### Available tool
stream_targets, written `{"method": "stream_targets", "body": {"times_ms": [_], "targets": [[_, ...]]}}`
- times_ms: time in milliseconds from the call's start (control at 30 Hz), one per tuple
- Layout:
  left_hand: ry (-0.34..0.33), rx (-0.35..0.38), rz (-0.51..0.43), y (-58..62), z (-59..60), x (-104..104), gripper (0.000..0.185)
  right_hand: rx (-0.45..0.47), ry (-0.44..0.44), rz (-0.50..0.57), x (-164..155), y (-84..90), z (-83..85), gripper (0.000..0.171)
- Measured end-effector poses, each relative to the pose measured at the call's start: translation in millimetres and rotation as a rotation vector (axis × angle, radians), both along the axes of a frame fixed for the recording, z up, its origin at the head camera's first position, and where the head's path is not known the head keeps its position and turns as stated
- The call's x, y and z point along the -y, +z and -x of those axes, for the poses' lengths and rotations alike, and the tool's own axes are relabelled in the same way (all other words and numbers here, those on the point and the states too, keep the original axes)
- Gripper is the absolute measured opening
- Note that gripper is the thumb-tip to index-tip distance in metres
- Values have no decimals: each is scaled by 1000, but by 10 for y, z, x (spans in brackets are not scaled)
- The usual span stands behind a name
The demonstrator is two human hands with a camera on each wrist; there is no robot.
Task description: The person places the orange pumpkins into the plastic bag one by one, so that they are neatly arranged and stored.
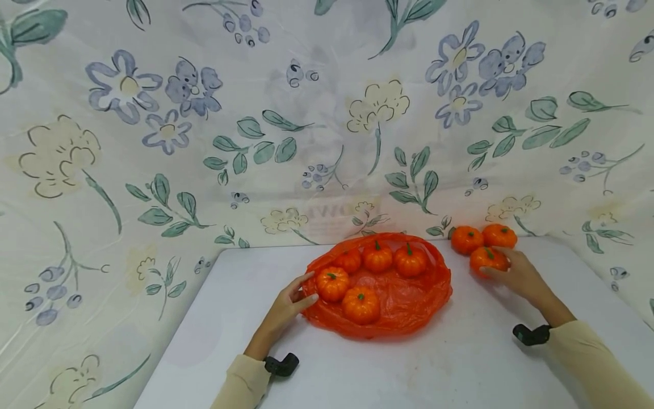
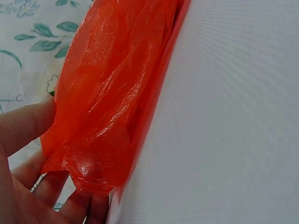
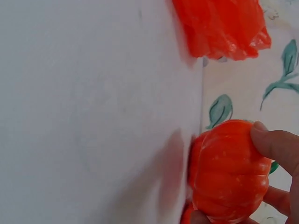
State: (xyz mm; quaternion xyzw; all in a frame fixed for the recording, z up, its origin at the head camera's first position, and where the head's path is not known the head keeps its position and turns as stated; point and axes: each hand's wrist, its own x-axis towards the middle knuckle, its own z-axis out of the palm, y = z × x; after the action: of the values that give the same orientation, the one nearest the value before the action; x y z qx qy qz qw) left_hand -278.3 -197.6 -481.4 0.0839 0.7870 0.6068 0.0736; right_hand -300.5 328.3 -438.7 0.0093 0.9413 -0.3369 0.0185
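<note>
1. Orange and ribbed, the small pumpkin (image 1: 488,260) that my right hand (image 1: 513,275) grips has a short green stem on top; in the right wrist view (image 3: 228,171) its skin looks glossy with faint pale specks.
2. I see the thumb (image 3: 275,147) curled over its top and other fingers wrapped underneath, so the hand is closed round it.
3. It rests on the white bench (image 1: 460,363) near the far right corner, just in front of two more pumpkins (image 1: 482,237) that sit touching each other by the backdrop.
4. Its stem points up and slightly toward the camera; the body is round and squat, wider than tall, with no clear long axis.
5. My left hand (image 1: 288,307) lies at the left edge of a crinkled orange plastic bag (image 1: 409,307), which is spread flat in the middle of the bench.
6. From the left wrist view, the thumb (image 2: 25,123) and fingers pinch a bunched fold of the bag (image 2: 107,107).
7. Five pumpkins (image 1: 368,272) sit on the bag, stems up: three in a back row, two nearer me.
8. Floral cloth (image 1: 204,142) with blue flowers and green leaves hangs behind and beside the bench.
9. Faint lettering shows through the cloth behind the bag, too washed out for me to read.
</note>
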Motion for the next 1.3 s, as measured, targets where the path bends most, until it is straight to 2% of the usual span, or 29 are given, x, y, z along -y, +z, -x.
{"method": "stream_targets", "body": {"times_ms": [233, 533, 767, 1067, 1300], "targets": [[-8, -9, -4, -4, -8, 0, 62, -113, 73, 4, 110, 116, -34, 89], [-18, -11, -4, 4, 0, 12, 61, -190, 99, -30, 375, 340, -83, 87], [-21, -15, -1, 2, 0, 19, 61, -278, 193, -4, 622, 500, -100, 77], [-16, -7, 1, -2, -3, 12, 61, -243, 255, -5, 960, 589, -46, 75], [-17, -9, -4, -1, -4, 9, 60, -201, 325, 12, 1238, 566, 30, 75]]}}
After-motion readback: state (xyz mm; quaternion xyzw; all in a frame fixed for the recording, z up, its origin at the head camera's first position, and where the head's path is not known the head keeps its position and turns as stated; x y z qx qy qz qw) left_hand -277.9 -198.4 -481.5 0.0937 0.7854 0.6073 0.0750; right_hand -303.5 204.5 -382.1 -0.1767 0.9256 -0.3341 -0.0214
